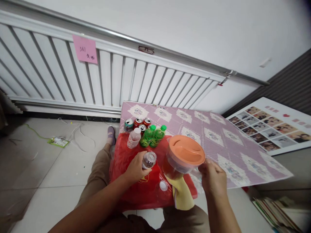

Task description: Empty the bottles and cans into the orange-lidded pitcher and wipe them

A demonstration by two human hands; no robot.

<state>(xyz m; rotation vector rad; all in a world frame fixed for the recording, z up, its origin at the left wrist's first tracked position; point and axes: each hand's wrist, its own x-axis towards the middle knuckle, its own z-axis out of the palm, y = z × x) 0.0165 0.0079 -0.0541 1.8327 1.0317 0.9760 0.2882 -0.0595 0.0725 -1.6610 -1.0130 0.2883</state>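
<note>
My left hand point(136, 168) is wrapped round a small clear plastic bottle point(149, 160), its top facing up. A round white cap point(163, 185) lies on the red cloth nearby. With my right hand point(213, 176) I grip the handle side of a clear pitcher point(178, 166) that has an orange lid point(186, 149); the handle itself is hidden by my fingers. The pitcher tilts a little, and I cannot tell whether its base touches the cloth. Partly beneath it, a yellow cloth point(182, 195) hangs over the near edge.
Behind the bottle stand a pink-white bottle point(133, 138), two green bottles point(147, 136) point(157, 136) and several drink cans point(137, 123) on the red cloth point(126, 194). A purple patterned cloth point(194, 121) extends right. A white radiator point(116, 74) runs along the wall.
</note>
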